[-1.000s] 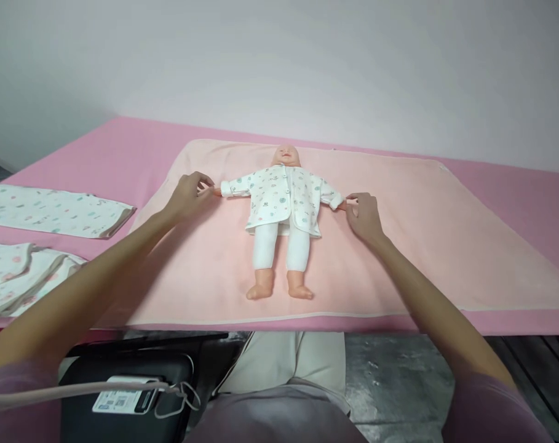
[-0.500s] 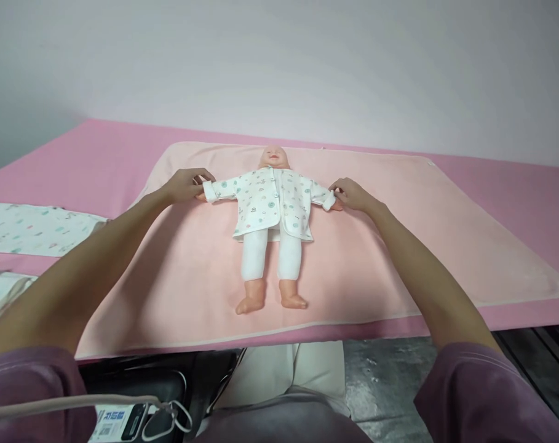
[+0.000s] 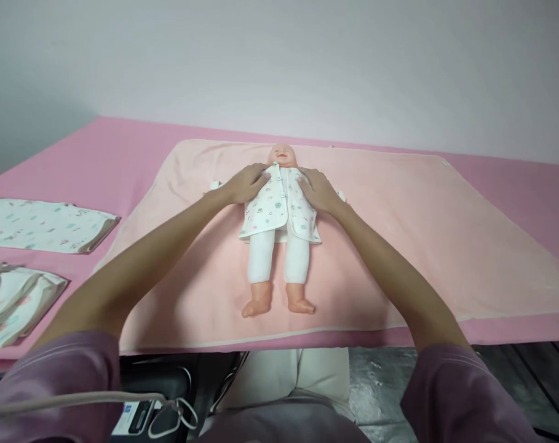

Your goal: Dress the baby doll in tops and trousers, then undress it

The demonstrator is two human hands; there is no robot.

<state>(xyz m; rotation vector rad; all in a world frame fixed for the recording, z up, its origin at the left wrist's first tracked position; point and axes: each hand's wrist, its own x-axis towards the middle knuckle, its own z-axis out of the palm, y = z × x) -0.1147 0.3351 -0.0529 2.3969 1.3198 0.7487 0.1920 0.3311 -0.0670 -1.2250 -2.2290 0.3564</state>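
Note:
A baby doll (image 3: pixel 301 298) lies on its back, head away from me, on a peach blanket (image 3: pixel 399 246). It wears a white baby jacket (image 3: pixel 266 212) with a small print and snaps down the front, over white leggings. My left hand (image 3: pixel 248 184) rests on the jacket at the doll's shoulder on the left, fingers stretched and thumb apart. On the opposite shoulder lies my right hand (image 3: pixel 321 192), likewise with fingers extended and thumb on the chest. The front panels hang apart below the snaps. My hands and forearms hide most of both sleeves.
Pink cloth (image 3: pixel 136 138) covers the table under the blanket. To the left lie folded printed baby clothes (image 3: pixel 43 224) and another folded garment (image 3: pixel 21 301). A pale wall (image 3: pixel 307 67) rises behind. Below the table edge are a black bag (image 3: pixel 163 381) and a cord (image 3: pixel 76 401).
Both hands have left the sleeve cuffs and moved inward to the doll's shoulders and chest. The view has shifted slightly left, showing more of the folded clothes.

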